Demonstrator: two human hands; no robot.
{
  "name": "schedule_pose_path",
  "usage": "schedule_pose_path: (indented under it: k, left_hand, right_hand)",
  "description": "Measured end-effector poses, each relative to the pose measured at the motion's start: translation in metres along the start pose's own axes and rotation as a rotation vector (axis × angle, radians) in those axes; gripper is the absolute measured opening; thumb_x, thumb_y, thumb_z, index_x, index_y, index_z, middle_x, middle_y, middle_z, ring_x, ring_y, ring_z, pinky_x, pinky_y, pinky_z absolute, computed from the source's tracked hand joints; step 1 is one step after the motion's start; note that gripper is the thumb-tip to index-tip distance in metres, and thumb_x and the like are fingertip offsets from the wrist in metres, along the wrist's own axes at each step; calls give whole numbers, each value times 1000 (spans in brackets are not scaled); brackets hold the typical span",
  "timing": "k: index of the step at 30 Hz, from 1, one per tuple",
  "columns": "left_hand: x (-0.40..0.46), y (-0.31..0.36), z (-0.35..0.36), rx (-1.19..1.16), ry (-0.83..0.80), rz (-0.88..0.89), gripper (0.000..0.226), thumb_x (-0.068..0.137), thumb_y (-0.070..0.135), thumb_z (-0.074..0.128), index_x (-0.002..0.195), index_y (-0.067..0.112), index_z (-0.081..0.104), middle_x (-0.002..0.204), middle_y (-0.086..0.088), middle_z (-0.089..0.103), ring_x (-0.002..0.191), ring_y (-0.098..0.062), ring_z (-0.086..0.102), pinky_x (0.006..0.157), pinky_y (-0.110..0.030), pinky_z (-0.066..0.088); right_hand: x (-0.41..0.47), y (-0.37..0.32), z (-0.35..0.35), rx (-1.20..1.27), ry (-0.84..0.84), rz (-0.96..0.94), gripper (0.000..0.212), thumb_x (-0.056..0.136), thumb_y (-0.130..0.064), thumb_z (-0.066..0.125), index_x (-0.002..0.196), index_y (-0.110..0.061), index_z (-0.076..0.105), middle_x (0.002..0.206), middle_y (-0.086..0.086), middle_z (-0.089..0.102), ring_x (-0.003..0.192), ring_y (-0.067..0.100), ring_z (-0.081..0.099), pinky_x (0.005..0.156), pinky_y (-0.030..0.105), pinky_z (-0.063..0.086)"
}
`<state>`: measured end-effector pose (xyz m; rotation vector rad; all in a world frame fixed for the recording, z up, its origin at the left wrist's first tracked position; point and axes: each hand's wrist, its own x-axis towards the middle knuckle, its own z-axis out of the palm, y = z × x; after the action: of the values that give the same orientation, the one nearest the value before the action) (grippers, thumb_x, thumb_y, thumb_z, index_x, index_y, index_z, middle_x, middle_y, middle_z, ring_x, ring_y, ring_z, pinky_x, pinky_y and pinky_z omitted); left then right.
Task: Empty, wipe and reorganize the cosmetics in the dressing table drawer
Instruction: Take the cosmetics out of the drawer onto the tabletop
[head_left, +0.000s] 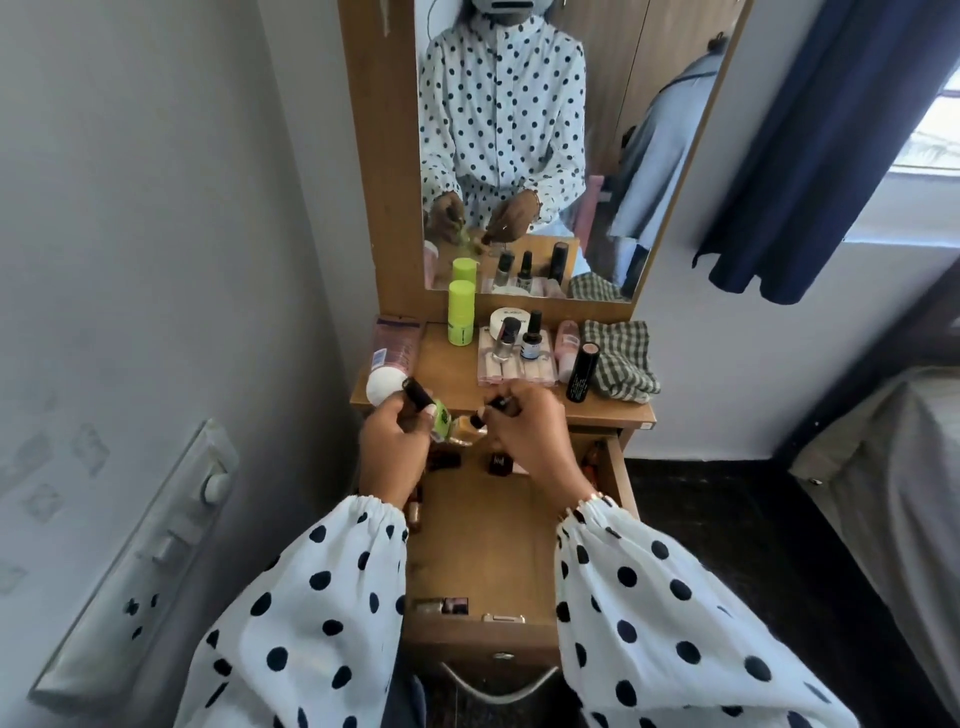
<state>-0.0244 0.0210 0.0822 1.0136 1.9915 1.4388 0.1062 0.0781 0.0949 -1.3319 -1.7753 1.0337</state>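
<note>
Fingers of left hand (396, 441) grip a black-capped green bottle (440, 418); right hand (530, 431) pinches a small dark bottle (500, 404). Both above open drawer (483, 525). Desk (447, 364) at 12 o'clock carries more cosmetics, checked cloth (618, 358).

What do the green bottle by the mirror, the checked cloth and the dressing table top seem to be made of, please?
Green bottle: looks like matte opaque plastic, with even lime colour and soft sheen.
Checked cloth: woven fabric, probably cotton, since it lies crumpled in soft folds.
Dressing table top: wood or wood-look laminate, smooth, with a faint grain and a slight gloss; which one cannot be told.
</note>
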Motion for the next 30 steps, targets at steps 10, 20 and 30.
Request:
schedule_pose_path:
  k: [10, 20, 30]
  left_hand:
    - [81, 64, 7, 118, -60, 140, 22, 84, 14, 62, 105, 9, 66, 105, -11, 68, 93, -26, 62, 80, -34, 46]
    - [119, 56, 30, 390, -210, 91, 27, 89, 23, 56, 104, 3, 65, 107, -18, 66, 91, -31, 60, 85, -36, 44]
    - [123, 54, 44, 534, -251, 92, 29, 93, 16, 49, 113, 1, 63, 115, -20, 63, 102, -35, 58, 90, -37, 45]
  right_hand:
    - [89, -74, -30, -539, -13, -319, 13, 84, -11, 60, 96, -15, 62, 88, 0, 65, 73, 11, 54, 62, 17, 37]
    - [124, -80, -11, -1034, -132, -488, 22, 88, -13, 56, 108, -11, 64, 106, 9, 66, 96, 26, 64, 80, 32, 50]
    - [136, -68, -6, -1087, -190, -472, 24, 87, -10, 57, 110, -10, 65, 107, 11, 67, 98, 28, 64, 83, 36, 51]
